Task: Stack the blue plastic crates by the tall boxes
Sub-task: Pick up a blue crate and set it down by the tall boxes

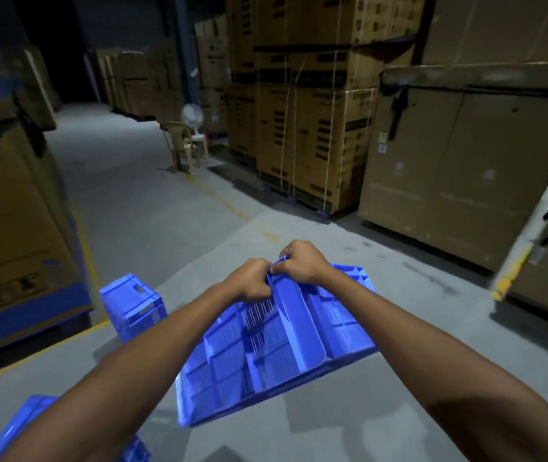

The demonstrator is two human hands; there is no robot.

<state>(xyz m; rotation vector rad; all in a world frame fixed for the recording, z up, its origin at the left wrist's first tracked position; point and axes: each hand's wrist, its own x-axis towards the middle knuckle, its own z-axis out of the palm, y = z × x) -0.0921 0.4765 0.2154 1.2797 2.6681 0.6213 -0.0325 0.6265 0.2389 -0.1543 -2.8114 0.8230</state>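
Note:
I hold a blue plastic crate (266, 355) tilted in the air above the grey floor, its ribbed underside facing me. My left hand (252, 281) and my right hand (299, 261) both grip the crate's far rim, close together. A second blue crate (132, 305) rests on the floor to the left, beside a tall cardboard box (9, 211). A third blue crate (16, 431) shows at the bottom left, partly hidden by my left arm.
Tall strapped cardboard boxes (302, 135) stand ahead on the right, and a large brown box (459, 168) sits nearer. A plastic chair (179, 141) with a fan (192, 118) is down the aisle. Yellow floor lines (89, 261) border the left stack.

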